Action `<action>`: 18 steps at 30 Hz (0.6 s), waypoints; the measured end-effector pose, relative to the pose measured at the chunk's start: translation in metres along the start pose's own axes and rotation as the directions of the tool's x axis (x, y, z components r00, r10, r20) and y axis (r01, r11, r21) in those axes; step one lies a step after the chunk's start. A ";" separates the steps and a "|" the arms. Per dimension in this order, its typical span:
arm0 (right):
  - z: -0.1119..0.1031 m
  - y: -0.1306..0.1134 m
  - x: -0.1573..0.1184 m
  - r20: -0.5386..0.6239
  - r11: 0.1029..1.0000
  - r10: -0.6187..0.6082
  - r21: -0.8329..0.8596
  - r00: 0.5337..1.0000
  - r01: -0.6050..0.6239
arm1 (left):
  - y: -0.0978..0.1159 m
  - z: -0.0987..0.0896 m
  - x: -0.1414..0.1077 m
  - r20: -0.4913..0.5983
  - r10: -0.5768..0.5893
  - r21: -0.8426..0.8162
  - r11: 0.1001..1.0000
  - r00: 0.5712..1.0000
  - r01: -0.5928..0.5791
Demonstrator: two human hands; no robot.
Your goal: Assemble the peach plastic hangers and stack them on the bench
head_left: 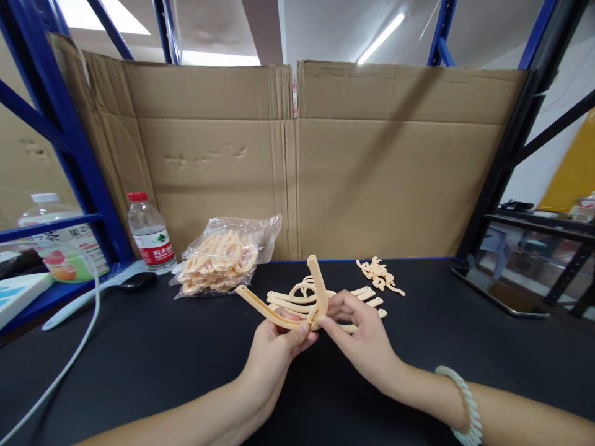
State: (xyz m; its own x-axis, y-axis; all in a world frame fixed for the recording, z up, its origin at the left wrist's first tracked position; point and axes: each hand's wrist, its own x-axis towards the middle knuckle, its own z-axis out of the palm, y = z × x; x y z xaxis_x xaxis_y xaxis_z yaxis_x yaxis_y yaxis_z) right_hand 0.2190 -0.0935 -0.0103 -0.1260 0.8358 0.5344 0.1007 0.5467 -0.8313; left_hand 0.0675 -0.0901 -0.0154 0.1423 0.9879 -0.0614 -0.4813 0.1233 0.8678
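Both hands meet at the centre around a cream-coloured plastic piece (318, 285) with two long arms, one upright and one slanting up to the left. My left hand (279, 341) pinches it at its lower joint. My right hand (356, 331) grips the same joint from the right with thumb and fingers. Just behind the hands lie several loose cream curved strips (290, 299) on the black table (400, 396). Farther back on the right is a small pile of little cream parts (379, 274).
A clear bag of cream parts (223, 257) lies back left, beside a red-capped water bottle (151, 235). A white cable (88, 334) crosses the left side. A dark flat device (499, 292) lies at the right. Cardboard (400, 167) walls the back.
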 end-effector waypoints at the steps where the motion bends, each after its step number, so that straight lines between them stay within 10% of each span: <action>1: 0.000 0.001 0.001 0.002 1.000 0.013 0.017 1.000 -0.013 | 0.000 0.000 0.000 0.006 -0.008 -0.010 1.000 1.000 0.008; 18: -0.010 0.001 0.007 0.091 0.995 -0.030 -0.094 0.995 0.039 | 0.001 0.002 -0.006 0.183 0.004 0.156 0.987 0.983 -0.033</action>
State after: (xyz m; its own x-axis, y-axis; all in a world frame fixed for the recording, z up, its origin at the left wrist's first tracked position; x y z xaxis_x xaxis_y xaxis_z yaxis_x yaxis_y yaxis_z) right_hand 0.2284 -0.0871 -0.0056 -0.2180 0.8109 0.5431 0.1880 0.5809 -0.7919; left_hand 0.0682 -0.0965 -0.0129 0.2964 0.9545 0.0334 -0.3449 0.0744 0.9357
